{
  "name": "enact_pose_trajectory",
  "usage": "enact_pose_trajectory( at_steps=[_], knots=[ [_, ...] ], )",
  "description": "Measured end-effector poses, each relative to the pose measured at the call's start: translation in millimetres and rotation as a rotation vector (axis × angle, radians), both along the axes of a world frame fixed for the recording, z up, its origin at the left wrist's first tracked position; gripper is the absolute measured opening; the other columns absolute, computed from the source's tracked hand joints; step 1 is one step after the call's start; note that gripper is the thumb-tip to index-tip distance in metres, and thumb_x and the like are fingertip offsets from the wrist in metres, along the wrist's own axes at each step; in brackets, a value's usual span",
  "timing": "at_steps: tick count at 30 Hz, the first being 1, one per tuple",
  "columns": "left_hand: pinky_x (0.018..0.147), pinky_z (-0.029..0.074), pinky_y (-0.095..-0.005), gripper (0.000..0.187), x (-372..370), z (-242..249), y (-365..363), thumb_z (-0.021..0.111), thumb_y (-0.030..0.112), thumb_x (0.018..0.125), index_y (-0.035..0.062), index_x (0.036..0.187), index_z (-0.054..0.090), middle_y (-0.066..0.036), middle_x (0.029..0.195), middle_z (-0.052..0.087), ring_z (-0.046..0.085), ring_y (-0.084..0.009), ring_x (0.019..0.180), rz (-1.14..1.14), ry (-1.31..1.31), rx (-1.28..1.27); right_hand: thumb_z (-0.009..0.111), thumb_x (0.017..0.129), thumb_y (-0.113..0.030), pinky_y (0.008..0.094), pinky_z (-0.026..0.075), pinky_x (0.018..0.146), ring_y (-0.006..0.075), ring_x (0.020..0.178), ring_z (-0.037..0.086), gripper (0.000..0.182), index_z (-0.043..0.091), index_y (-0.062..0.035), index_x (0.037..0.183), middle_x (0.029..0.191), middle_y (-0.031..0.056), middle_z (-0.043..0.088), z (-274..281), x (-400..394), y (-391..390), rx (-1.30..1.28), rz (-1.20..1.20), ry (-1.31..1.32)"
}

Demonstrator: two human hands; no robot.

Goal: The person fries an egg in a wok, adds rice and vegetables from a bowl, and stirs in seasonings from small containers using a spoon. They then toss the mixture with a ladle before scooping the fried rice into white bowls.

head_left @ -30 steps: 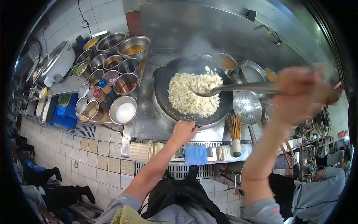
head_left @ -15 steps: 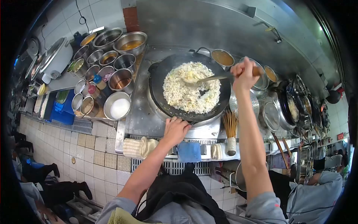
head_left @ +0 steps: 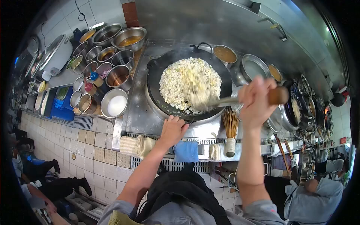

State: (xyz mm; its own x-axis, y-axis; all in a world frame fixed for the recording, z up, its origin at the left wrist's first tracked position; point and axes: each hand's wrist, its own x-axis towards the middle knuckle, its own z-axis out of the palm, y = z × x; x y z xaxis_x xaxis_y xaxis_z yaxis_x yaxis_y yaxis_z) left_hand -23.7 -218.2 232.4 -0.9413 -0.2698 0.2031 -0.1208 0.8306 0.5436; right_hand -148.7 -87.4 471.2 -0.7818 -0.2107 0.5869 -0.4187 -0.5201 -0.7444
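A large black wok sits on the stove, holding a broad heap of fried rice with yellow egg bits. At its near edge, my left hand is closed on the rim by the near handle; the fingertips are partly hidden. My right hand grips the wooden-ended handle of a wok ladle. The ladle's head is smeared by motion and partly buried at the near right side of the rice.
Steel bowls of sauces and seasonings, one with white granules, stand at the left. A bamboo brush and folded cloths lie along the front ledge. A bowl of brown liquid stands behind the wok. Other people are at both sides.
My right hand has moved down and to the right, drawing the ladle from the middle of the rice toward the near right. The gap in the rice has filled. My left hand stays at the rim.
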Motion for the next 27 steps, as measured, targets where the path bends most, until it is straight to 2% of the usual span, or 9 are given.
enact_pose_trajectory(
  at_steps=[3, 4, 7, 11, 13, 19, 21, 22, 27],
  knots=[
    [0.081, 0.040, -0.0445, 0.024, -1, -1, 2, 0.057, 0.029, 0.087, 0.0065, 0.082, 0.062, -0.010, 0.090, 0.058, 0.051, -0.0300, 0.094, 0.018, 0.010, 0.018, 0.068, 0.082, -0.004, 0.0229, 0.035, 0.048, 0.0059, 0.054, 0.047, 0.029, 0.046, -0.0053, 0.062, 0.057, 0.0005, 0.049, -85, -15, -33, 0.136, -0.361, 0.232],
    [0.081, 0.040, -0.0445, 0.024, -1, -1, 3, 0.057, 0.029, 0.087, 0.0065, 0.082, 0.062, -0.010, 0.090, 0.058, 0.051, -0.0300, 0.094, 0.015, 0.015, 0.014, 0.067, 0.082, -0.003, 0.0229, 0.034, 0.048, 0.0056, 0.055, 0.046, 0.027, 0.047, -0.0044, 0.063, 0.057, 0.0003, 0.048, -93, -35, -41, 0.162, -0.237, 0.235],
    [0.081, 0.039, -0.0451, 0.024, 1, 0, 3, 0.056, 0.029, 0.087, 0.0061, 0.085, 0.062, -0.011, 0.090, 0.057, 0.050, -0.0303, 0.095, 0.027, 0.035, -0.026, 0.065, 0.084, -0.004, 0.0218, 0.032, 0.046, 0.0040, 0.054, 0.044, 0.027, 0.047, -0.0051, 0.064, 0.060, -0.0028, 0.049, -55, -58, -43, 0.226, -0.086, 0.139],
    [0.083, 0.040, -0.0451, 0.023, 0, 1, -1, 0.057, 0.028, 0.085, 0.0054, 0.090, 0.063, -0.012, 0.095, 0.057, 0.050, -0.0307, 0.098, 0.040, 0.004, -0.013, 0.064, 0.087, -0.008, 0.0201, 0.031, 0.044, 0.0027, 0.050, 0.042, 0.027, 0.047, -0.0079, 0.066, 0.059, -0.0042, 0.049, -50, -57, -45, -0.178, 0.035, -0.038],
    [0.084, 0.040, -0.0450, 0.023, 1, 0, 4, 0.058, 0.027, 0.084, 0.0053, 0.091, 0.063, -0.012, 0.095, 0.057, 0.050, -0.0308, 0.099, 0.025, -0.006, -0.003, 0.064, 0.086, -0.011, 0.0203, 0.029, 0.043, 0.0025, 0.046, 0.041, 0.028, 0.047, -0.0088, 0.064, 0.055, -0.0044, 0.049, -59, -76, -72, -0.153, -0.236, -0.077],
    [0.087, 0.040, -0.0435, 0.019, -1, 2, 4, 0.059, 0.026, 0.084, 0.0066, 0.086, 0.061, -0.012, 0.093, 0.055, 0.049, -0.0313, 0.097, 0.019, -0.082, -0.009, 0.069, 0.081, -0.015, 0.0246, 0.032, 0.048, 0.0049, 0.053, 0.039, 0.032, 0.049, -0.0058, 0.058, 0.056, -0.0064, 0.046, -13, -40, -104, 0.144, 0.045, 0.189],
    [0.086, 0.040, -0.0432, 0.020, 0, 0, 4, 0.059, 0.026, 0.084, 0.0069, 0.084, 0.060, -0.011, 0.092, 0.055, 0.049, -0.0307, 0.097, 0.025, -0.049, 0.000, 0.068, 0.079, -0.013, 0.0253, 0.033, 0.048, 0.0053, 0.052, 0.039, 0.029, 0.049, -0.0056, 0.058, 0.056, -0.0063, 0.045, -17, -42, -95, 0.450, 0.244, 0.275],
    [0.086, 0.040, -0.0432, 0.020, 2, 0, 5, 0.059, 0.026, 0.084, 0.0069, 0.084, 0.060, -0.011, 0.092, 0.055, 0.049, -0.0307, 0.097, 0.026, -0.052, 0.004, 0.066, 0.078, -0.011, 0.0260, 0.032, 0.048, 0.0048, 0.053, 0.039, 0.030, 0.046, -0.0051, 0.057, 0.055, -0.0057, 0.044, 4, -42, -103, 0.497, 0.162, 0.183],
    [0.085, 0.040, -0.0427, 0.020, 0, 2, 4, 0.060, 0.027, 0.084, 0.0067, 0.084, 0.059, -0.011, 0.091, 0.055, 0.049, -0.0305, 0.097, 0.027, -0.051, -0.002, 0.066, 0.078, -0.008, 0.0261, 0.031, 0.046, 0.0049, 0.050, 0.038, 0.030, 0.045, -0.0054, 0.057, 0.053, -0.0047, 0.043, 8, -43, -102, 0.176, 0.095, 0.086]
  ],
)
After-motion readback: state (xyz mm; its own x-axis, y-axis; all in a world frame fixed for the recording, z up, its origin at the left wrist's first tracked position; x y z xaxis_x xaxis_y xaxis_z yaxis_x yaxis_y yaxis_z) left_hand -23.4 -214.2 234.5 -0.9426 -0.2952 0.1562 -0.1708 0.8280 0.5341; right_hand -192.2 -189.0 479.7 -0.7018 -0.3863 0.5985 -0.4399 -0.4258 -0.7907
